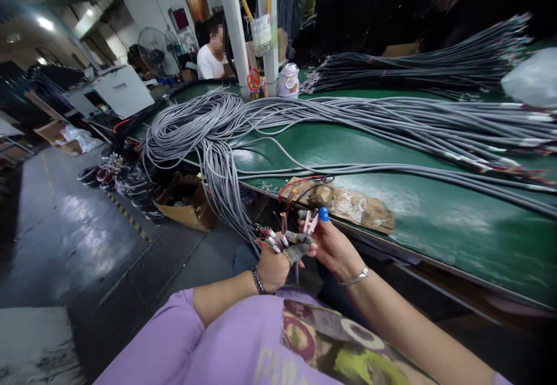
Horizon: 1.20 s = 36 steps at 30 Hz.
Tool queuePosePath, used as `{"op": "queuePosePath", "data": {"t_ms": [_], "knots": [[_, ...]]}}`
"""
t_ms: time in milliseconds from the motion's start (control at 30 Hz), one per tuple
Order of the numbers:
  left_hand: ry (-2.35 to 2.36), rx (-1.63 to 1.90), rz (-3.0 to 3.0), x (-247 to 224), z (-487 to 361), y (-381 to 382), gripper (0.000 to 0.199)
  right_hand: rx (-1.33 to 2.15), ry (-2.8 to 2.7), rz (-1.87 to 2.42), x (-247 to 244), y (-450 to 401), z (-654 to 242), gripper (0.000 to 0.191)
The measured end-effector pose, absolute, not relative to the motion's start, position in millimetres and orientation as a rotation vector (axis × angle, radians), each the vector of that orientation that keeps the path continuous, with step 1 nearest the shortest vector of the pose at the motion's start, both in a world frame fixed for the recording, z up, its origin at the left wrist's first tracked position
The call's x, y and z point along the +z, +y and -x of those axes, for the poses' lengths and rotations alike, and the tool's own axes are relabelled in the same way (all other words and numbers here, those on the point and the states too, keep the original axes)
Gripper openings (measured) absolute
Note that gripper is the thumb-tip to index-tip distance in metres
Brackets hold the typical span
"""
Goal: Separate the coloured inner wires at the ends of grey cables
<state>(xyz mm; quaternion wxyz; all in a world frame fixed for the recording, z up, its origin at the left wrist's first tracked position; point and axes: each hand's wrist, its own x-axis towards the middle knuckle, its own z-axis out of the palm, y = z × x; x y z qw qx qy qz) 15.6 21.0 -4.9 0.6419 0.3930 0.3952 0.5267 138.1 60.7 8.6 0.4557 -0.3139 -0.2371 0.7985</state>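
Observation:
My left hand (275,267), with grey covers on some fingers, is closed around the ends of several grey cables (226,185). Their white-banded tips and thin coloured wires (268,238) stick up out of the grip. Close beside it, my right hand (333,249) wears a blue cover on one fingertip and pinches a small pink clip (310,222). The clip is at the fingers of the left hand; whether it grips a wire is too small to tell. Just beyond both hands, a worn wooden board (361,208) lies at the table edge with red and black wires on it.
The green table (439,217) carries a large coil of grey cable (195,121) and long grey bundles (391,115). Black cable bundles (413,66) lie behind. Orange scissors (253,79) and a lilac container (289,80) stand by the posts. A cardboard box (187,202) is below; a person (211,57) sits beyond.

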Motion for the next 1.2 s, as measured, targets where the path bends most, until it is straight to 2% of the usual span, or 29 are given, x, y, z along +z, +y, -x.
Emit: {"op": "queuePosePath", "data": {"t_ms": [300,433,567,867,1000,1200], "knots": [[0.931,1.164,-0.861,0,-10,13,0.038,1.897,-0.5,0.735,-6,57,-143,0.052],[0.959,1.123,-0.815,1,-5,10,0.04,1.868,-0.482,0.777,-18,55,-155,0.045],[1.006,1.125,-0.727,0,-5,13,0.041,1.8,-0.509,0.893,-31,48,-170,0.041],[1.036,1.28,-0.703,-6,-8,16,0.041,1.387,-0.888,1.371,-42,32,-209,0.054],[1.048,1.097,-0.795,-9,-8,13,0.044,1.234,-1.183,1.482,-30,23,-222,0.051],[1.002,0.8,-1.08,-12,-13,3,0.041,1.251,-1.469,1.328,0,3,-206,0.042]]}}
